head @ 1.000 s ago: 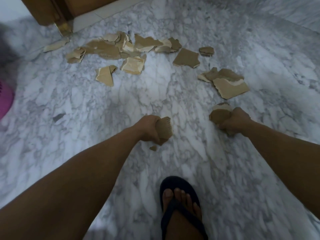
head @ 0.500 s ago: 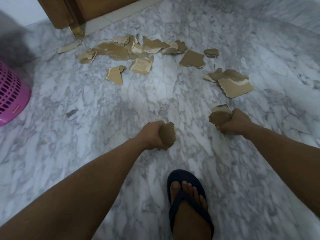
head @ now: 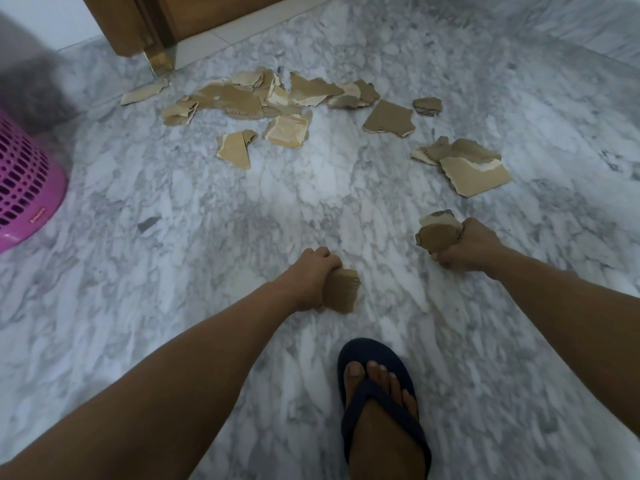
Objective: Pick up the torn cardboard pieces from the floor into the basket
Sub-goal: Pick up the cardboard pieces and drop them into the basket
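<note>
My left hand [head: 310,277] grips a torn brown cardboard piece [head: 343,289] just above the marble floor in the middle. To the right, my right hand [head: 467,245] grips a bunch of cardboard scraps [head: 438,232]. Several torn pieces lie scattered ahead: a heap near the door [head: 242,100], a square piece [head: 389,118], a small scrap [head: 427,106], and a large piece [head: 474,173] beyond my right hand. The pink perforated basket [head: 24,188] stands at the left edge, partly cut off by the frame.
My foot in a dark blue flip-flop [head: 379,400] stands on the floor below the hands. A wooden door and frame [head: 138,26] rise at the top left. A small grey chip [head: 149,223] lies on the marble floor [head: 207,202] left of centre.
The view has shifted left, bringing the pink basket into sight. Both hands keep their cardboard pieces and have drifted slightly apart from the scattered pile.
</note>
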Tool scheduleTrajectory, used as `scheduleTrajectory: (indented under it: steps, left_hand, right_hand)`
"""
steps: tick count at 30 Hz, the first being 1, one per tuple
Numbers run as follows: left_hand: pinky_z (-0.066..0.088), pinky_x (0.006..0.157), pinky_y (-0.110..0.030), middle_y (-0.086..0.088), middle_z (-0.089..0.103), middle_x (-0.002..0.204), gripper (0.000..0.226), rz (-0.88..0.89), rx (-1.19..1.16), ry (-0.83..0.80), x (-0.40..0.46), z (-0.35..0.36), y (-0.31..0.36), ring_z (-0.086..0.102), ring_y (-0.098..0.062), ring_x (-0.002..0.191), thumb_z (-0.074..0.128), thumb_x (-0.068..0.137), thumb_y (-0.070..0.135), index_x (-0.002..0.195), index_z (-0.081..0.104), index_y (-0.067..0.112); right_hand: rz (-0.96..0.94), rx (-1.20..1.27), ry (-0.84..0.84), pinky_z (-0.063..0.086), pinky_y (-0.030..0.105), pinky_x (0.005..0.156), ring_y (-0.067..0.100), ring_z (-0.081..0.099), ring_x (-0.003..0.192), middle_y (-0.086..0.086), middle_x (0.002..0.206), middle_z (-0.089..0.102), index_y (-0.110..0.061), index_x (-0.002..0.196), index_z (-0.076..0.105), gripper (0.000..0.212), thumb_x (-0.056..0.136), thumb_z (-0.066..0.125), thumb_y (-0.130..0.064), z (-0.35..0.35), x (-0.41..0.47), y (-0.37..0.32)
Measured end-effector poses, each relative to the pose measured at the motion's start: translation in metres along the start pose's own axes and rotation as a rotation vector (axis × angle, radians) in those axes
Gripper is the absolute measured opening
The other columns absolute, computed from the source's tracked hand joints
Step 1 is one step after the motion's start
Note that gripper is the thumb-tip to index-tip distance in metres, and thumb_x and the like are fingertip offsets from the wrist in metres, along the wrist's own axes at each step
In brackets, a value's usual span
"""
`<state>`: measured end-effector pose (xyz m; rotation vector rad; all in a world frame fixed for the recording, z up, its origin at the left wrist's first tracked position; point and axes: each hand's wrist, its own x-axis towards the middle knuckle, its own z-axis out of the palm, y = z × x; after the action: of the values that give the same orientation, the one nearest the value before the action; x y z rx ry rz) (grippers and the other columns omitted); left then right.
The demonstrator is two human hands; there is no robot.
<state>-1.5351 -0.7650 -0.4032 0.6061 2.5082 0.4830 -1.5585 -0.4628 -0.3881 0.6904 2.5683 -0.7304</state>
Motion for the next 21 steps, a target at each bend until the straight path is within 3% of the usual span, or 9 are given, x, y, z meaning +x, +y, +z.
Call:
scheduleTrajectory:
  steps: [4, 9, 16, 21]
  left_hand:
    - [0.043, 0.076, -0.027, -0.005, 0.062, 0.108, 0.048, -0.018, -0.043, -0.002, 0.000, 0.003, 0.004, 0.058, -0.020, 0.098, 0.080, 0.065, 0.004, 0.105, 0.057, 0.017]
    - [0.043, 0.072, -0.026, -0.005, 0.067, 0.099, 0.030, -0.042, -0.033, -0.001, -0.001, 0.004, 0.003, 0.061, -0.018, 0.090, 0.075, 0.070, 0.003, 0.096, 0.066, 0.014]
    - [0.044, 0.072, -0.026, -0.002, 0.065, 0.092, 0.026, -0.110, -0.133, 0.059, -0.001, -0.006, -0.005, 0.060, -0.017, 0.086, 0.075, 0.069, 0.005, 0.091, 0.065, 0.014]
    - [0.044, 0.066, -0.026, -0.012, 0.069, 0.089, 0.025, -0.193, -0.193, 0.147, -0.004, -0.044, -0.028, 0.064, -0.024, 0.083, 0.079, 0.063, 0.002, 0.086, 0.067, 0.007]
  right_hand:
    - [-0.002, -0.010, -0.004, 0.049, 0.037, 0.078, 0.029, 0.053, 0.100, 0.011, 0.110, 0.056, -0.008, 0.117, 0.050, 0.066, 0.067, 0.088, -0.029, 0.001, -0.001, 0.000]
    - [-0.006, -0.023, -0.013, 0.052, 0.043, 0.082, 0.029, 0.054, 0.098, 0.013, 0.111, 0.056, -0.008, 0.115, 0.048, 0.065, 0.068, 0.088, -0.027, 0.001, -0.001, -0.003]
    - [-0.067, 0.025, -0.032, 0.056, 0.045, 0.081, 0.030, 0.058, 0.099, 0.013, 0.111, 0.057, -0.008, 0.114, 0.048, 0.064, 0.067, 0.088, -0.024, 0.008, -0.001, -0.025]
    - [-0.135, 0.140, -0.047, 0.059, 0.051, 0.078, 0.032, 0.066, 0.091, 0.015, 0.101, 0.065, -0.009, 0.108, 0.055, 0.069, 0.054, 0.091, -0.031, 0.008, 0.000, -0.057]
